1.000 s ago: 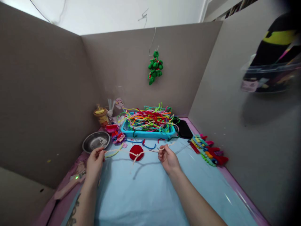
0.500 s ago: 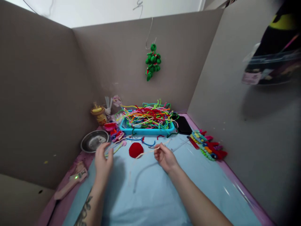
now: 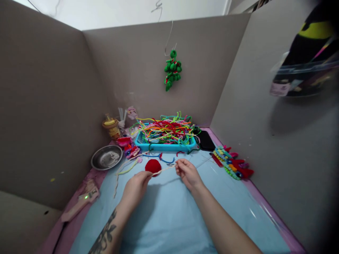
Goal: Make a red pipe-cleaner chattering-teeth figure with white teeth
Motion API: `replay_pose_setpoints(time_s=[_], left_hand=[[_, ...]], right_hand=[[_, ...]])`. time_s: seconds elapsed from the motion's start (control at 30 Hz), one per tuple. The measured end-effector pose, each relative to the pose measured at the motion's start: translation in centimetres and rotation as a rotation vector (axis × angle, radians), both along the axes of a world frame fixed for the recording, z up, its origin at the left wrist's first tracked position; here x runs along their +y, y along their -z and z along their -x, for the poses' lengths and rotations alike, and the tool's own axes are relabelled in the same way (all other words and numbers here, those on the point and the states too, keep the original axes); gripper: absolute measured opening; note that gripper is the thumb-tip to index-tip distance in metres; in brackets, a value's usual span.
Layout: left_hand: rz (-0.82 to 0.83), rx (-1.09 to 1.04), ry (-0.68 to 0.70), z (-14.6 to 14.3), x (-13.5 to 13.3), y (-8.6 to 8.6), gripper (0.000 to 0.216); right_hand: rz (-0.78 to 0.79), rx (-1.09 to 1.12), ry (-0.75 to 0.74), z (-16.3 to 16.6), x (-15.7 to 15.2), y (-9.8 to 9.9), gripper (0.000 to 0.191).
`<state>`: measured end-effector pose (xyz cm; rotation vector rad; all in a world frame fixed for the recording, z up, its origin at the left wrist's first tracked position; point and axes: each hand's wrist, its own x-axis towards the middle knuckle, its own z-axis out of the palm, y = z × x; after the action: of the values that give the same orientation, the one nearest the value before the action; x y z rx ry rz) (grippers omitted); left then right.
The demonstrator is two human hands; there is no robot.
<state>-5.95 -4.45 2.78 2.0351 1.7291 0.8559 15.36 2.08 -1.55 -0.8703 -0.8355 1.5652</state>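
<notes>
A short cream strand of yarn (image 3: 164, 169) stretches between my two hands above the blue cloth (image 3: 174, 218). My left hand (image 3: 136, 187) pinches its left end between thumb and fingertips. At the other end, my right hand (image 3: 187, 173) has thumb and fingers closed on the strand. Just behind the yarn sits a round red ball (image 3: 153, 166), partly covered by the left fingertips. Left of it lie a yellow-green strand with a pink tip (image 3: 129, 169) and another cream strand (image 3: 116, 181). Blue strands (image 3: 166, 160) and a small metal tool (image 3: 171, 164) rest behind the hands.
A blue tray (image 3: 164, 146) heaped with coloured strands stands at the back. A metal bowl (image 3: 99, 158) of small pale pieces and a pink glue gun (image 3: 79, 206) are left. A black phone (image 3: 206, 141) and crocheted pieces (image 3: 233, 164) are right. Partitions enclose three sides.
My left hand has moved right, from open beside the bowl to a pinch on the cream strand. The strand is now pulled nearly straight; my right hand stays about where it was.
</notes>
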Motion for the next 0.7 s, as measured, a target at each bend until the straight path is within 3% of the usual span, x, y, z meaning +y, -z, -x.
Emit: replay_pose_setpoints(time_s=[0.4,0.57,0.7], left_hand=[[-0.041,0.237,0.014,1.3,0.9,0.4,0.026],[0.046,0.109,0.08,-1.6,0.7,1.1,0.029],[0.038,-0.05,0.07,-4.3,2.1,1.5,0.025]], right_hand=[[-0.259,-0.435,0.107,0.6,-0.7,0.0,0.012],[-0.351,-0.53,0.086,2.5,-2.0,-0.2,0.011],[-0.462,-0.653,-0.045,1.9,-1.5,-0.4,0.015]])
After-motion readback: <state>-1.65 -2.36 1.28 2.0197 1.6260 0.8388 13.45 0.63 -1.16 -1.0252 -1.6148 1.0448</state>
